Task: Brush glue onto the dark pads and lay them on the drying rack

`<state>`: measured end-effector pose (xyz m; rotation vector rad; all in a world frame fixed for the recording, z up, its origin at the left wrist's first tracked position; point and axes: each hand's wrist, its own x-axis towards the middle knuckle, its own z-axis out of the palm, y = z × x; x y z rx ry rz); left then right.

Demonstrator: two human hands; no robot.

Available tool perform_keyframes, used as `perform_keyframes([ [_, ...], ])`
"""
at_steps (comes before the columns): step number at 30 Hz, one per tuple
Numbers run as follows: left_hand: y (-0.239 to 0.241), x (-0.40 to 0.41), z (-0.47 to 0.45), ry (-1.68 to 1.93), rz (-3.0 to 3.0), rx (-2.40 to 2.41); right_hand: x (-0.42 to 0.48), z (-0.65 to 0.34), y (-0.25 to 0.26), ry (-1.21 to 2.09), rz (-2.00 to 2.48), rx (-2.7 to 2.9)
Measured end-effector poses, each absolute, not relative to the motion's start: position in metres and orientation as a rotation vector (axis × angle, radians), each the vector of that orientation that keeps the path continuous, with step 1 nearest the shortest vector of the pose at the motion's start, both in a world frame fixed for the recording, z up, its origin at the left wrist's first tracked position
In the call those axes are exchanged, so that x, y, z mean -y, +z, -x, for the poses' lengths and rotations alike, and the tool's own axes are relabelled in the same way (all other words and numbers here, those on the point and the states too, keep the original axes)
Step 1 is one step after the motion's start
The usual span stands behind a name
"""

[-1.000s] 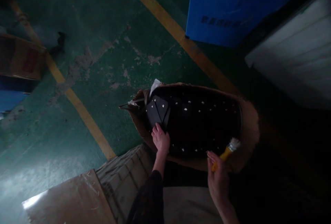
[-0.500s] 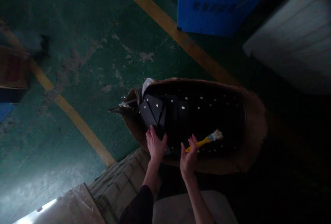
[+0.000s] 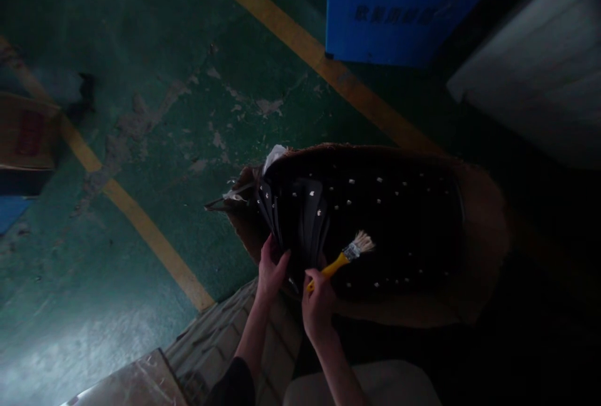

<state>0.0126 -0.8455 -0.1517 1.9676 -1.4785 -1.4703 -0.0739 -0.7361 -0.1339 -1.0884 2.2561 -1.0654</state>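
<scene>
A brown-rimmed carton [image 3: 486, 231] with a dark interior holds many thin black flat pieces [image 3: 312, 212], several bearing small pale marks. My left hand [image 3: 271, 278] is at its near left side, with thumb and fingers around the lower ends of a few black pieces tilted nearly on edge. To its right, my right hand [image 3: 319, 306] grips a paintbrush [image 3: 334, 265] by its yellow handle. The brush's pale bristles point up and right over the pieces. Fingertips of my right hand are by the lower end of a fanned group; whether they touch it is unclear.
A blue box [image 3: 389, 24] with dark lettering stands beyond the carton, a large pale panel [image 3: 539, 74] at right. Another cardboard box [image 3: 28, 131] sits far left. Yellow lines [image 3: 141, 224] cross the green floor. A clear-wrapped box [image 3: 131, 384] lies front left.
Both hands have moved left and slightly down, the paintbrush going with my right hand. The black pieces by my left hand have tipped from lying flatter to nearly on edge.
</scene>
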Motion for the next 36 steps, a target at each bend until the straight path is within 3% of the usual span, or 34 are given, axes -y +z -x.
perform_keyframes([
  [8,-0.145,0.863,-0.033,-1.608,-1.911,1.191,0.779,0.063,-0.125,-1.154,1.124,-2.107],
  [21,-0.151,0.874,-0.036,-1.625,-2.072,1.15,0.796,0.034,-0.12,-1.25,0.963,-1.918],
  [36,-0.143,0.877,-0.025,-1.453,-2.195,1.484,0.761,0.021,-0.12,-1.174,0.88,-1.899],
])
